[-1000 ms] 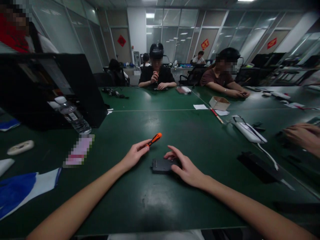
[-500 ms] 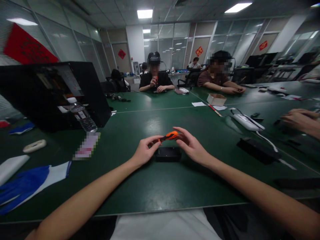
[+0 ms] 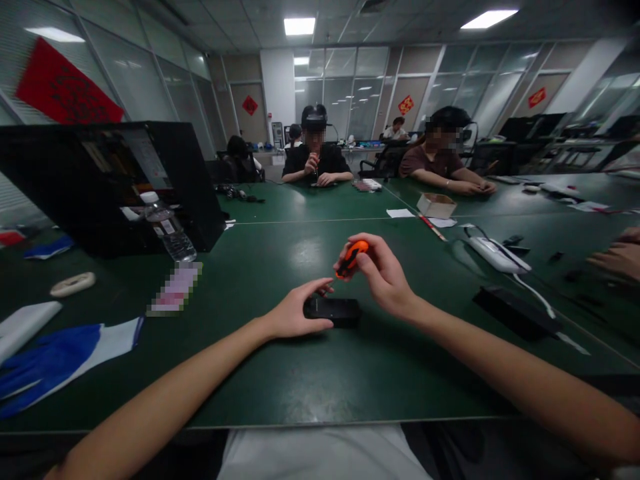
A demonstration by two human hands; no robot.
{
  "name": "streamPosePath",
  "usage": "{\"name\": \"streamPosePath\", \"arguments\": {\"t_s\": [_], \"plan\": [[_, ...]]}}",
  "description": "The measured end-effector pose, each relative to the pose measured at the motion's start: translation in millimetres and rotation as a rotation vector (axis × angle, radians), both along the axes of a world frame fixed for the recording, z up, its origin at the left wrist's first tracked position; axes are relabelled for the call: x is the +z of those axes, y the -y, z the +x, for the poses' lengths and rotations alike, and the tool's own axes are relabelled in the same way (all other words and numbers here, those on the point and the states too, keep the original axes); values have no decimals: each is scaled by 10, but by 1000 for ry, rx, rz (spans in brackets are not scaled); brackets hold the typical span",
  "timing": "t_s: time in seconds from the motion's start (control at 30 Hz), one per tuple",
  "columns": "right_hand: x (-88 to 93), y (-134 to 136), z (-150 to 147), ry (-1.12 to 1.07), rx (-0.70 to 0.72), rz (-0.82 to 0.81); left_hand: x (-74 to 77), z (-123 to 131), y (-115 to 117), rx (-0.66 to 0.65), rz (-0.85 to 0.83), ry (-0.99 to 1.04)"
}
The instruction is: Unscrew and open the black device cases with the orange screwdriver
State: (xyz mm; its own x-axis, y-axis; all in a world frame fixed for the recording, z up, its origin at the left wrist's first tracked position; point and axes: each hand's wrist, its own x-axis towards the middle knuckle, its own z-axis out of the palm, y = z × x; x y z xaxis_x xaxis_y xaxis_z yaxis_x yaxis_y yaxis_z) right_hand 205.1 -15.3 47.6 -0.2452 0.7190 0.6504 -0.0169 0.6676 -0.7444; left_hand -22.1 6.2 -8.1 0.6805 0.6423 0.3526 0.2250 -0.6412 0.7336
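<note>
My right hand [image 3: 385, 277] is closed around the orange and black handle of a screwdriver [image 3: 357, 257], held tilted above the table. Its lower end points down and left, and the thin tip is hard to make out. A small black box [image 3: 337, 311] lies flat on the table below it. My left hand [image 3: 295, 311] grips the left end of this box, thumb along the near side and fingers behind. The left fingertips are close to the screwdriver's lower end.
On the left are a computer case [image 3: 200, 200], a water bottle [image 3: 173, 233] and a blue and white glove [image 3: 65, 360]. At right lie a power strip [image 3: 500, 257] and a black block [image 3: 517, 313]. A cardboard box [image 3: 436, 207] stands farther back. People sit around the green table [image 3: 300, 387].
The screwdriver has passed from my left fingers into my right hand, which now wraps its handle upright. My left hand has dropped onto the black box's left end.
</note>
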Motion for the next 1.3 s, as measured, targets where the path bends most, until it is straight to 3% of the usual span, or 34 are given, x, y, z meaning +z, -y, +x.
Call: {"name": "streamPosePath", "arguments": {"t_s": [0.13, 0.37, 0.57, 0.77, 1.03, 1.3], "plan": [[-62, 62, -3, 43, 73, -4, 9, -39, -10, -24, 98, -134], [-241, 64, 21, 79, 45, 93, 47, -115, -59, -20, 122, -179], [-244, 112, 2, -87, -26, 201, 62, -77, -52, -17, 100, -189], [-249, 139, 5, 25, -105, 244, 40, -84, -52, -2, 97, -189], [-281, 118, -18, -25, -158, 163, 31, -80, -73, -30, 143, -187], [-264, 89, -51, -14, -169, 230, 19, -81, -85, -39, 136, -189]]}}
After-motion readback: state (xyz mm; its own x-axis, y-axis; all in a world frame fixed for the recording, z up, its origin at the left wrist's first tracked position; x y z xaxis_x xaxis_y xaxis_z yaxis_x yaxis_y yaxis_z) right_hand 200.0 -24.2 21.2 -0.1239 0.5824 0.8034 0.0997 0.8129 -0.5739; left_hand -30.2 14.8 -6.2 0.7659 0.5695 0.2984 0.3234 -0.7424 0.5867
